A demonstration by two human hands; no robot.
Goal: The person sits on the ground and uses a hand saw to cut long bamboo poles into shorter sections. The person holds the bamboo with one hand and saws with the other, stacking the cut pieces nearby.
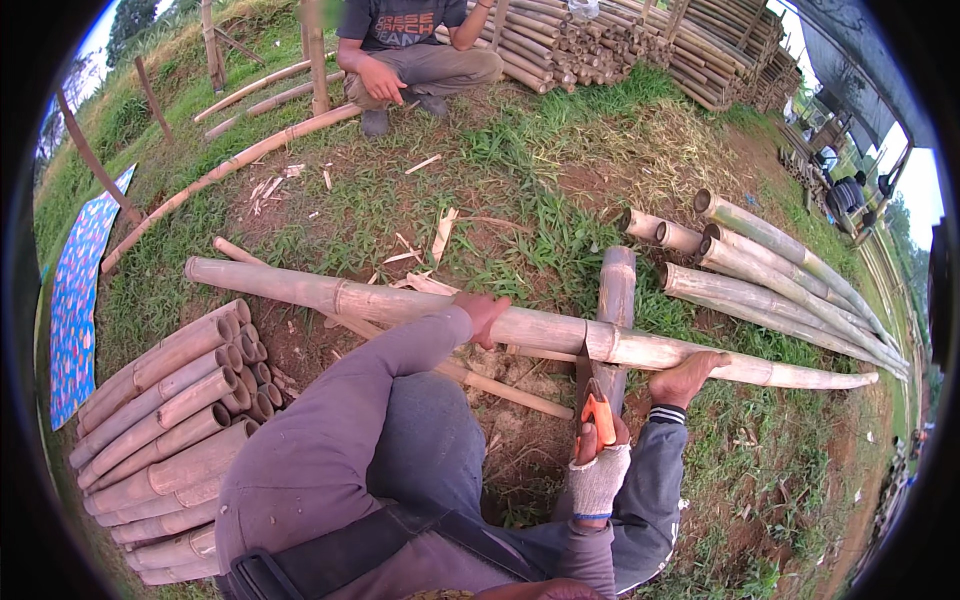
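A long pale bamboo pole (300,288) lies across the ground from left to right, resting on a short upright bamboo stump (616,290). My left hand (482,314) presses down on the pole near its middle. My right hand (598,460), in a fingerless knit glove, grips the orange handle of a hand saw (598,415) whose blade meets the pole beside the stump. My bare foot (684,378) is braced on the pole just right of the saw.
A stack of short cut bamboo lengths (170,420) lies at lower left. Several longer poles (780,280) lie at right. Another person (410,50) squats beyond, before a large bamboo pile (600,45). A blue patterned cloth (80,290) lies far left.
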